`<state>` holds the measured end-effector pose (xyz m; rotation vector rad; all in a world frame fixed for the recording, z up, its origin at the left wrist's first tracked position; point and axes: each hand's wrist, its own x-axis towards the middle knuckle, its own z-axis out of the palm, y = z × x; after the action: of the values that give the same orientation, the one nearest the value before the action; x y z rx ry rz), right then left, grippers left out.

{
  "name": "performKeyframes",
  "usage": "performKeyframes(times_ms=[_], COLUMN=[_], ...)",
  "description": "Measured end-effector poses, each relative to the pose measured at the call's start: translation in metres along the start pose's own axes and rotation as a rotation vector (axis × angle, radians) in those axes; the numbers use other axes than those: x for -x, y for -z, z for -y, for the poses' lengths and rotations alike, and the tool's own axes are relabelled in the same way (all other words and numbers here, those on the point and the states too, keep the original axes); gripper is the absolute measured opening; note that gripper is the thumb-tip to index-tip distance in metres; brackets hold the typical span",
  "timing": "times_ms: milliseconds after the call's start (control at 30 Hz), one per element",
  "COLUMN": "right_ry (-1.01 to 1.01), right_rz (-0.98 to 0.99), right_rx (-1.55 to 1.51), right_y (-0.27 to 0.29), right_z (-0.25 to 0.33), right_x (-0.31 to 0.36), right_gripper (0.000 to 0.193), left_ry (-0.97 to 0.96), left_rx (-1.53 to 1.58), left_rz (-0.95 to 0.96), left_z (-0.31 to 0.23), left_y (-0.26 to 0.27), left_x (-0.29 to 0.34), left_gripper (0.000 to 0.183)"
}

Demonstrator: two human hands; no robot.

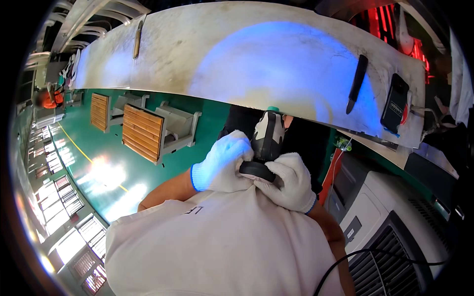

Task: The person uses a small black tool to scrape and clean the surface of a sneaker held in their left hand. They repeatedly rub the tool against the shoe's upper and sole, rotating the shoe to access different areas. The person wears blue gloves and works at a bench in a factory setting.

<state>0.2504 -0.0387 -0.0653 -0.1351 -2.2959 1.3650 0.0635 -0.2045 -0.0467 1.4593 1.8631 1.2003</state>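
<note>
Close in front of my chest, a black and cream shoe (pixel 267 134) stands end-on below the bench edge, with a green part at its far end. At its near end is a black rounded sole (pixel 257 171) with a pinkish underside. My left hand (pixel 225 162), in a white knit glove with a blue cuff, closes on the left side of the sole. My right hand (pixel 292 181), gloved the same way, pinches the sole's right side between thumb and fingers. The fingertips of the left hand are partly hidden.
Beyond the shoe runs a long, stained pale bench (pixel 177 54). On it lie a black-handled knife (pixel 357 84), a dark phone (pixel 395 103) and another knife (pixel 138 39). Wood-slatted carts (pixel 143 130) stand left; a grey-white machine (pixel 380 207) with a black cable is close on my right.
</note>
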Motion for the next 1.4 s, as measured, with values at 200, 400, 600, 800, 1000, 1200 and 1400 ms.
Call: performKeyframes(times_ms=[200,400,600,800,1000,1200,1400], right_ry=[-0.016,-0.139,-0.284,-0.472,-0.506,-0.509,-0.702], right_rz=[0.073,0.017,0.001,0.045,-0.04,-0.031,0.052], right_rx=[-0.036,-0.132,-0.211,-0.192,-0.204,0.073,-0.44], right_y=[-0.003,-0.001,-0.001,0.006,0.004,0.021,0.018], right_z=[-0.009,-0.01,-0.007,0.002,0.003,0.021,-0.003], right_x=[-0.01,-0.022,-0.022,-0.029,-0.024,-0.031,-0.029], right_gripper=[0.053,0.048,0.047,0.047,0.049,0.068,0.116], left_ry=[0.065,0.305,0.506,0.493,0.523,0.459,0.35], left_rx=[0.109,0.211,0.137,0.114,0.117,0.093,0.194], left_rz=[-0.045,0.06,0.115,0.08,0.097,0.134,0.149], left_z=[0.004,0.003,-0.007,-0.005,-0.007,-0.015,-0.002], left_y=[0.0,0.009,0.01,0.009,0.014,0.021,0.004], left_x=[-0.002,-0.014,-0.016,-0.023,-0.025,-0.045,-0.039], left_gripper=[0.051,0.053,0.053,0.057,0.06,0.115,0.123])
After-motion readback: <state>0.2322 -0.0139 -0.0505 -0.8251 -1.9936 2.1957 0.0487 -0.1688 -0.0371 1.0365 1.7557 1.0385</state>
